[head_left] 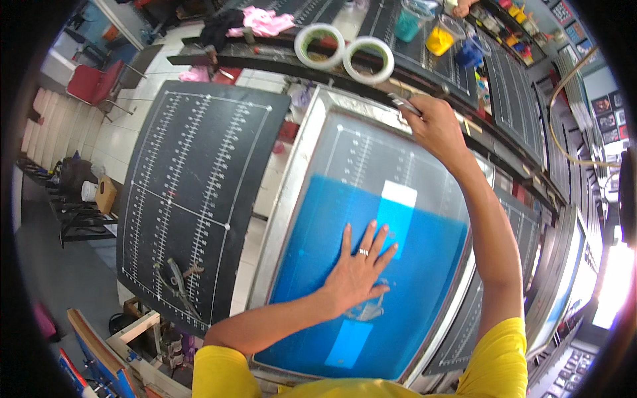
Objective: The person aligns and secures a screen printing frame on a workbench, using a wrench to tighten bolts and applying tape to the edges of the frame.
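Observation:
A silk-screen frame point(285, 179) with a pale metal rim lies in front of me, its mesh point(312, 278) coated blue over all but the far strip. My left hand point(358, 272) rests flat on the blue mesh, fingers spread, a ring on one finger. Close to it are a light paper strip point(399, 194) and a second pale strip point(350, 343), both seen at or through the mesh. Past the frame's far edge, my right hand point(434, 129) is closed around a slim grey metallic tool point(405, 104); its exact kind is unclear.
Two tape rolls point(368, 60) sit on the rail beyond the frame. Cups of teal, yellow point(440, 40) and blue ink stand farther back. A dark ruled board point(192, 199) to the left carries a clamp-like tool point(178, 282). Pink cloth point(265, 22) lies at the far left.

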A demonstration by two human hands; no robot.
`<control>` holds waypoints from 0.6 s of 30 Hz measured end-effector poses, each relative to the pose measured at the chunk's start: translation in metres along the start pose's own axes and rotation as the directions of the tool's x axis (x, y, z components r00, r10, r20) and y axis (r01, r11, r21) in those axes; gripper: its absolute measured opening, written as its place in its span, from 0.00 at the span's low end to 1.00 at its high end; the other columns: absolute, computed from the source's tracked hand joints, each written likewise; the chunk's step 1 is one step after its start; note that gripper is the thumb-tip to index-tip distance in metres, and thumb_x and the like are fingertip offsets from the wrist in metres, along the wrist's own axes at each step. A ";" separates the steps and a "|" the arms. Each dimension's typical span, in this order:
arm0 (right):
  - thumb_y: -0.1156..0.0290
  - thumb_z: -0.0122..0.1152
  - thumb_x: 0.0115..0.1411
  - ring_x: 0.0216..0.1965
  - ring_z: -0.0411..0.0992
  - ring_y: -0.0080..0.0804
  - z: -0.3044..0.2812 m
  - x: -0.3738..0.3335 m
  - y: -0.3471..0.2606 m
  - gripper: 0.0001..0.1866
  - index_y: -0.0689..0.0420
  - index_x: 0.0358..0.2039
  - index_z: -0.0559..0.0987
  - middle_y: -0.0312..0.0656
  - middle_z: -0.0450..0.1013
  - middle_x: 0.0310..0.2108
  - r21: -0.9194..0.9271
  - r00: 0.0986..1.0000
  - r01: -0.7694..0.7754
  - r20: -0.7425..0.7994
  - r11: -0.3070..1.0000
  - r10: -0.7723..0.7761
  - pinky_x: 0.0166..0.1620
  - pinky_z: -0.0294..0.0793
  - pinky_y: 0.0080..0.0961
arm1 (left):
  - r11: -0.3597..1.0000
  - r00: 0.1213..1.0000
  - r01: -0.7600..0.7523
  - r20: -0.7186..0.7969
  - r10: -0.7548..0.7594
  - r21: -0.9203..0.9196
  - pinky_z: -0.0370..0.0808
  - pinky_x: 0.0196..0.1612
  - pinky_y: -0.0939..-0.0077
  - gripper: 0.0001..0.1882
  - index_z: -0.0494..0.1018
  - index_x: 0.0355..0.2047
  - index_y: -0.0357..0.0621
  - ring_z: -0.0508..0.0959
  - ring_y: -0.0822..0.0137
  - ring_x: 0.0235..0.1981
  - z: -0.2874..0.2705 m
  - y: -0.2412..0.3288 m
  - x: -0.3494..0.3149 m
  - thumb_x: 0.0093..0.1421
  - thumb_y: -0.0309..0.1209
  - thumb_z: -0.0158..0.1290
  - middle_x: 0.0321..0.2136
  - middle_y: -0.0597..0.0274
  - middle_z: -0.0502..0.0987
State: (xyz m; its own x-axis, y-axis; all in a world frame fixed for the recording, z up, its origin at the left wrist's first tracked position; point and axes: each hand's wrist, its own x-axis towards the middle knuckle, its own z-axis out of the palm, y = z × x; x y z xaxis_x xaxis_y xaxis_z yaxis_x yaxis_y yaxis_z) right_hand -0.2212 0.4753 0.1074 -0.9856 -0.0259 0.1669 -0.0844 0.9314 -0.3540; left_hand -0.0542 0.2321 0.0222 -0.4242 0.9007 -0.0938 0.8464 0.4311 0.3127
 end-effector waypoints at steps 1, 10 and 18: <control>0.63 0.61 0.62 0.32 0.74 0.58 0.001 -0.022 -0.004 0.12 0.59 0.33 0.80 0.53 0.76 0.29 0.028 0.996 -0.085 -0.015 0.996 0.085 0.36 0.71 0.47 | 1.000 1.000 0.013 0.000 -0.013 0.005 0.45 0.66 0.21 0.45 0.58 0.71 0.52 0.43 0.38 0.74 0.000 -0.001 -0.004 0.61 0.65 0.47 0.72 0.40 0.47; 0.67 0.74 0.52 0.34 0.82 0.41 0.002 -0.247 -0.055 0.28 0.56 0.54 0.78 0.44 0.69 0.62 -0.053 0.952 -0.052 0.297 0.997 0.066 0.35 0.83 0.34 | 1.000 0.997 0.004 -0.075 -0.005 -0.011 0.42 0.65 0.19 0.47 0.58 0.71 0.50 0.42 0.37 0.74 0.009 -0.002 -0.002 0.58 0.63 0.53 0.73 0.39 0.46; 0.42 0.76 0.39 0.28 0.81 0.42 0.005 -0.273 -0.079 0.54 0.61 0.63 0.69 0.55 0.53 0.71 -0.179 0.884 -0.082 0.442 0.980 0.154 0.29 0.82 0.32 | 0.998 1.000 0.003 -0.015 -0.002 0.059 0.42 0.65 0.19 0.51 0.56 0.71 0.49 0.41 0.37 0.74 0.001 0.002 -0.001 0.54 0.62 0.57 0.73 0.38 0.45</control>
State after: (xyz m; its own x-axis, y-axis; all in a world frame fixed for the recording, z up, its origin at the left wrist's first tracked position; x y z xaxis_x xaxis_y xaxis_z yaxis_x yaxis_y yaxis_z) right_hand 0.0534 0.4071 0.0847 -0.9488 -0.0394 -0.3136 0.0242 0.9803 -0.1963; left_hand -0.0522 0.2319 0.0219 -0.4310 0.8988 -0.0803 0.8626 0.4366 0.2556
